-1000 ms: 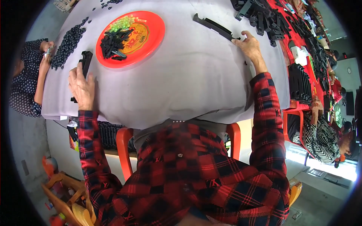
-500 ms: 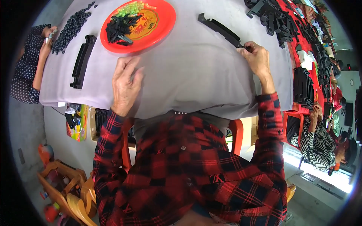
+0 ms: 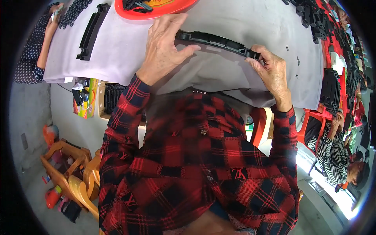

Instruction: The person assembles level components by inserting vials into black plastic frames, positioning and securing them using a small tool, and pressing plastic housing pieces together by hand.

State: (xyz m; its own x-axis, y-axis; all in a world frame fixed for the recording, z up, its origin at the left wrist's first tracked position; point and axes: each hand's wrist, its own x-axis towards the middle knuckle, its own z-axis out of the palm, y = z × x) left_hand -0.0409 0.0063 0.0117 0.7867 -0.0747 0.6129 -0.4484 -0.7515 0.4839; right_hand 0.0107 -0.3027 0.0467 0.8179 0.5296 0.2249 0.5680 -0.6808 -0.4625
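A long, slightly curved black plastic part (image 3: 215,40) with notched ends is held up crosswise over the grey tablecloth. My right hand (image 3: 272,70) pinches its right end between thumb and fingers. Around the left end is my left hand (image 3: 162,45), its fingers stretched out past the far side and its thumb apart on the near side. Whether that hand touches the part is hard to tell. A similar black part (image 3: 93,31) lies on the cloth to the left.
A red plate (image 3: 150,15) with black pieces stands at the far edge of view. Black beads (image 3: 74,13) are piled far left, near another person's arm (image 3: 47,43). Several black parts (image 3: 311,19) are heaped far right. Tiny black bits (image 3: 297,62) dot the cloth (image 3: 196,70).
My right hand has turned the black part and brought it nearer, across my front. My left hand has moved right to its other end. The view has shifted, so the plate sits higher.
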